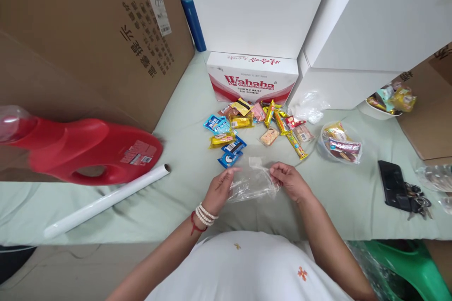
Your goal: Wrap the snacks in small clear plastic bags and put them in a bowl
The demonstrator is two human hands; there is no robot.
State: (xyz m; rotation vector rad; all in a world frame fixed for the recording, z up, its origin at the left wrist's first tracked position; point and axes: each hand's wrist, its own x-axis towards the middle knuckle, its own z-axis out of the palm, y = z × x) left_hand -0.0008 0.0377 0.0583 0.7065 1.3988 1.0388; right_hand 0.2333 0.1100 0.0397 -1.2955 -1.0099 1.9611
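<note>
A clear plastic bag [252,186] is stretched between my two hands, low over the table's front part. My left hand [219,189], with white beads and a red string at the wrist, pinches its left side. At the opposite edge, the fingers of my right hand [287,179] are closed on the bag. The bag looks see-through, with nothing visible inside. Just beyond it lies a loose pile of wrapped snacks: blue packets [230,157], a yellow packet [222,139], a yellow snack bar [296,145] and a small pale biscuit pack [269,136].
Behind the snacks stands a Wahaha water carton [252,80]. To the right are a clear bowl of snacks [358,154], a phone [391,181] and keys [420,201]. A red detergent jug [113,143], a white roll [109,202] and a large cardboard box [88,47] occupy the left.
</note>
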